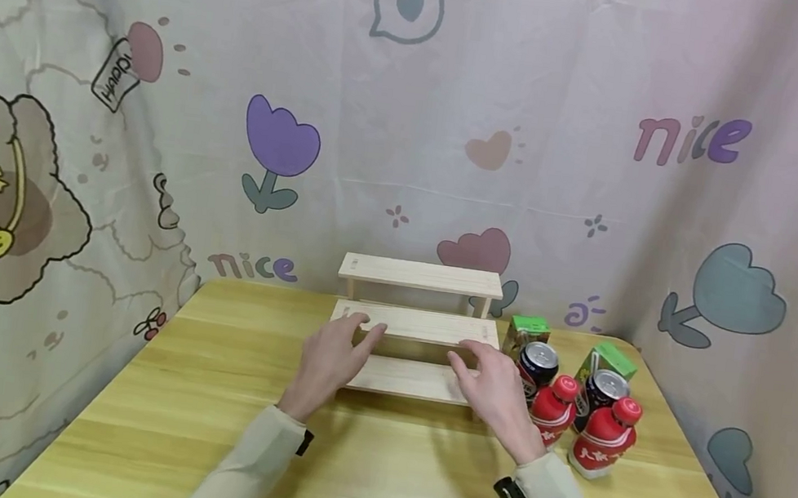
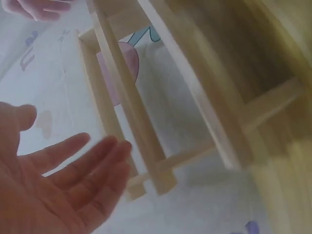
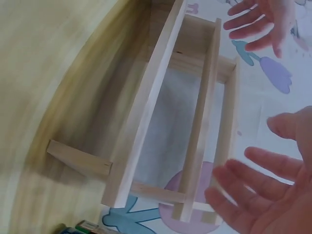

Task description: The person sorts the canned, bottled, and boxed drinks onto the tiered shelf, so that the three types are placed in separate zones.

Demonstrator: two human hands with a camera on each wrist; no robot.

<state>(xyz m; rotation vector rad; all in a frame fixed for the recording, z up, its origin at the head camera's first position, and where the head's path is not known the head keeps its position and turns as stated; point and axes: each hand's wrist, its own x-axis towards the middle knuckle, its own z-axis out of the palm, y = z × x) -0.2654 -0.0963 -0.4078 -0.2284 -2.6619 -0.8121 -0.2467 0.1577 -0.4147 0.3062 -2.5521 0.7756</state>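
A pale wooden rack (image 1: pixel 416 325) with three stepped shelves stands on the table. In the head view my left hand (image 1: pixel 331 359) is at its left side, overlapping the middle and bottom shelves. On the other side my right hand (image 1: pixel 501 390) overlaps the right ends of the same shelves. Both hands hold nothing, with fingers spread and thumbs turned inward. The left wrist view shows the left fingers (image 2: pixel 92 183) loosely extended close to the rack's end. Likewise, the right fingers (image 3: pixel 248 187) appear relaxed near the opposite end in the right wrist view.
Right of the rack stand two red bottles (image 1: pixel 604 441), two dark cans (image 1: pixel 538 365) and two green-topped cartons (image 1: pixel 526 333), close to the right hand. A printed curtain (image 1: pixel 414 119) hangs behind the wooden table (image 1: pixel 202 424) and along its sides.
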